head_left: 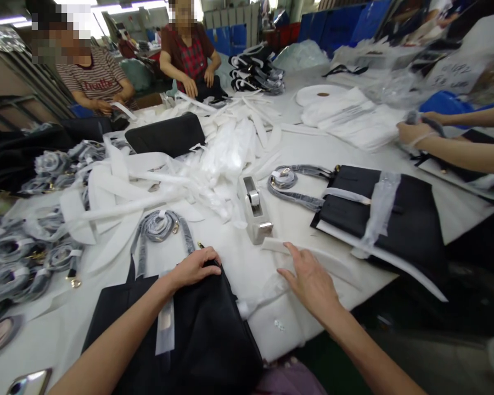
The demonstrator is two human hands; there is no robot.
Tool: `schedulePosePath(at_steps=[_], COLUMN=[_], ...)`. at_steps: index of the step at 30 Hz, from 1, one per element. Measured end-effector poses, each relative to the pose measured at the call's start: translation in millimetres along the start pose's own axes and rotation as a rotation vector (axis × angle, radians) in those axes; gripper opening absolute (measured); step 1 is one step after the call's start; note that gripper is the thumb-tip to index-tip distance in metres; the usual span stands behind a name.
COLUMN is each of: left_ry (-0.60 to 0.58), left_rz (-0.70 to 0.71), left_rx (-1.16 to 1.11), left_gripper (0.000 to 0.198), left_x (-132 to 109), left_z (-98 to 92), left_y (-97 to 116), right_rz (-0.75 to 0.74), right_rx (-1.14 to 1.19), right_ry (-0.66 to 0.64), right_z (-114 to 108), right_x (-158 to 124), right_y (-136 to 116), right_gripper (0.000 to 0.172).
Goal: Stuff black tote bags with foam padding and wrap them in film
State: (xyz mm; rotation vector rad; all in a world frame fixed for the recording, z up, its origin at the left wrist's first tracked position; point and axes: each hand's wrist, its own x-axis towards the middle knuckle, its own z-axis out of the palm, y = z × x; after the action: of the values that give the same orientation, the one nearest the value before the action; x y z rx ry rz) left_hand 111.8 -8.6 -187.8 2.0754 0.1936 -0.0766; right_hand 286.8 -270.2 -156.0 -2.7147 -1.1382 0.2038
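A black handbag (206, 329) lies in front of me, with a white wrapped strip down its front. My left hand (198, 267) is on its upper right corner, fingers curled over the edge. Above the bag rest its handle and a coiled, plastic-wrapped strap (160, 226). To the right, my right hand (310, 277) hovers with thumb and forefinger apart, nothing visible between them. Close by it are a white foam strip (333, 260) and crumpled clear plastic (271, 288). A tape dispenser (255, 211) stands just beyond.
Another black bag (403, 214) with wrapped handles lies to the right, near a co-worker's hands (415, 133). White foam strips (107, 186) pile up mid-table. Wrapped strap coils (10, 249) and a phone (28, 382) sit left. Two people work across the table.
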Motion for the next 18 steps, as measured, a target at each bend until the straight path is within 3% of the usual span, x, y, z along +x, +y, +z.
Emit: schedulePosePath(at_steps=[3, 7, 9, 14, 16, 18], left_ry=[-0.033, -0.06, -0.042, 0.017, -0.009, -0.06], left_rz=[0.006, -0.015, -0.035, -0.062, -0.065, -0.048], left_rx=[0.029, 0.073, 0.045, -0.03, 0.018, 0.147], left_gripper=[0.02, 0.015, 0.011, 0.012, 0.014, 0.019], left_x=[-8, -19, -24, -32, -34, -33], left_z=[-7.7, -14.8, -15.7, -14.0, -13.9, -14.4], left_y=[9, 19, 18, 8, 8, 13], right_rz=[-0.011, 0.016, 0.043, -0.149, -0.111, -0.018], right_rx=[0.118, 0.093, 0.086, 0.288, 0.265, 0.249], right_ry=[0.076, 0.228, 0.148, -0.35, -0.379, -0.343], right_z=[0, -5, -10, -11, -4, 3], right_x=[1, 14, 18, 1, -11, -24], right_y=[11, 30, 43, 62, 64, 64], right_gripper=[0.027, 0.026, 0.037, 0.024, 0.019, 0.037])
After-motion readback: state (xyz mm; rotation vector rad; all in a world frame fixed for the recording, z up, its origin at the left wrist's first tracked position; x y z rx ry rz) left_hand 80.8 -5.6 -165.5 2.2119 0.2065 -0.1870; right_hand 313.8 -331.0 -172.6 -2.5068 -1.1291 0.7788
